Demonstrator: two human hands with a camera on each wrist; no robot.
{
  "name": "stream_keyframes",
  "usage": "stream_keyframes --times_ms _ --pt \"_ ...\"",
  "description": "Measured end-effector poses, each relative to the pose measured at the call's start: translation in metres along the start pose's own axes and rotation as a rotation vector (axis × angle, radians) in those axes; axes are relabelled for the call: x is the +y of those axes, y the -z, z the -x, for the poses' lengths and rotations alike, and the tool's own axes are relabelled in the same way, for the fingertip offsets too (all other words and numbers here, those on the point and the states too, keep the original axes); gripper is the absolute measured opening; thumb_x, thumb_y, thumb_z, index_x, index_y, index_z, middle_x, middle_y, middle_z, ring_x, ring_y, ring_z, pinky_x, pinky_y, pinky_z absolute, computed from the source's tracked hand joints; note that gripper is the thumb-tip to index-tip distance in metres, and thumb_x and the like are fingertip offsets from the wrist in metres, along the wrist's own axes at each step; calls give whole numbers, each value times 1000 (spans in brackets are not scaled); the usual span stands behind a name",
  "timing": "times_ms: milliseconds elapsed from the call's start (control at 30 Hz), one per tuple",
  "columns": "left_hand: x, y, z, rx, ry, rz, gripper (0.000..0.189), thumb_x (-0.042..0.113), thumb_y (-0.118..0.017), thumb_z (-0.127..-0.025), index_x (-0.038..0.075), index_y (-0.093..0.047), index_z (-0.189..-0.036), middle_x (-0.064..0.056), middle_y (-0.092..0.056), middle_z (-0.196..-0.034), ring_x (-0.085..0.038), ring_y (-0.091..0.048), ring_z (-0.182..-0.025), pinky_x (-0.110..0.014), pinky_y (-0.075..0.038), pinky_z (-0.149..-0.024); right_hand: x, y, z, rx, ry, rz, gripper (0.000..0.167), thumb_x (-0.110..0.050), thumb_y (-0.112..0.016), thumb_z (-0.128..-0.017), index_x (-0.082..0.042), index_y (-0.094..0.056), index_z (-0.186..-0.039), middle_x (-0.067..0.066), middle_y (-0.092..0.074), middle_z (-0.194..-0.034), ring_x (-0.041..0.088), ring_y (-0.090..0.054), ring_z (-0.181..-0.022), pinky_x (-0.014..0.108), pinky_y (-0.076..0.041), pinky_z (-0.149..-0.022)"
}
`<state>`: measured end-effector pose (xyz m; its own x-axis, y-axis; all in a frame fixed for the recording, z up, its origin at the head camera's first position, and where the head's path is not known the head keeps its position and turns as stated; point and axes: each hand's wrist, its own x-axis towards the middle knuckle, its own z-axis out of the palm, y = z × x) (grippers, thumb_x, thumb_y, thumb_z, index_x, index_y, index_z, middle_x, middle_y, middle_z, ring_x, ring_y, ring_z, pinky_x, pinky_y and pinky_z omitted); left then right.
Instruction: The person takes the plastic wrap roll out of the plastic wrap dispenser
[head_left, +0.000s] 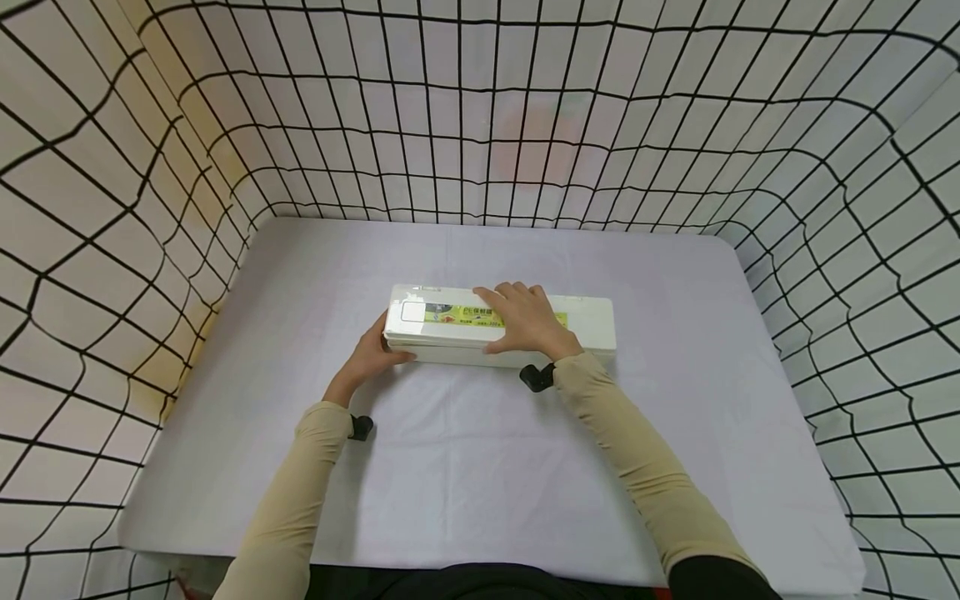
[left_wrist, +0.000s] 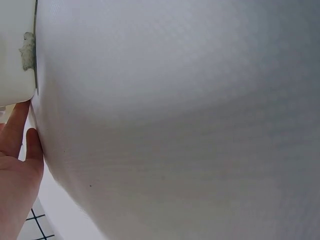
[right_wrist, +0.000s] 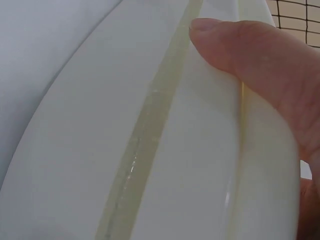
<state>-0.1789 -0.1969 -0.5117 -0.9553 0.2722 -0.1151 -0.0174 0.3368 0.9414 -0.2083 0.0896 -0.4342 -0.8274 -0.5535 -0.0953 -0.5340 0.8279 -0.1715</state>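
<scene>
A long white cling film box [head_left: 592, 323] lies crosswise near the middle of the table, with a yellow-green label [head_left: 465, 315] along its top. My left hand [head_left: 367, 354] holds its left end, thumb along the front and fingers behind. In the left wrist view, those fingers meet the corner of the box [left_wrist: 15, 75], which has a grey patch on its side. My right hand [head_left: 531, 319] grips the box from above, right of its middle, covering part of the label. The right wrist view shows the thumb [right_wrist: 240, 50] pressed on the front, by a pale translucent strip [right_wrist: 142, 135].
A white cloth [head_left: 465, 467] covers the table under the box. Black wire mesh [head_left: 495, 117] stands along the back and both sides. Each wrist carries a small black camera, the right one [head_left: 536, 377] close to the front of the box.
</scene>
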Motion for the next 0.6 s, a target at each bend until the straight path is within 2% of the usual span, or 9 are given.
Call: stream_keyframes --times_ms 100,300,433,600 --pt "4 1 1 -7 -9 -5 98 -1 -75 -73 8 -15 -151 -22 -31 -150 -40 -38 -131 -54 -27 -110 1 0 0 16 1 5 98 -56 -77 -66 -25 -29 -147 9 -48 -137 30 -44 -125 51 -34 -99" --pt "-11 1 -3 9 6 -46 100 5 -76 -74 20 -14 -152 -16 -37 -147 -36 -54 -115 -43 -43 -94 2 3 3 53 -1 2 97 -56 -77 -66 -25 -31 -146 9 -49 -134 30 -45 -123 51 -34 -96" --pt "-12 0 -4 8 9 -12 101 3 -76 -74 23 -15 -152 -15 -35 -149 -42 -52 -120 -44 -43 -95 4 6 5 65 -11 -8 96 -57 -76 -67 -24 -32 -146 9 -50 -133 30 -45 -123 50 -34 -95" --pt "-14 0 -5 4 16 -3 101 4 -76 -74 25 -14 -152 -14 -36 -149 -41 -51 -122 -43 -44 -94 5 8 8 61 -28 -26 95 -58 -74 -68 -24 -31 -146 10 -49 -134 31 -44 -124 52 -34 -95"
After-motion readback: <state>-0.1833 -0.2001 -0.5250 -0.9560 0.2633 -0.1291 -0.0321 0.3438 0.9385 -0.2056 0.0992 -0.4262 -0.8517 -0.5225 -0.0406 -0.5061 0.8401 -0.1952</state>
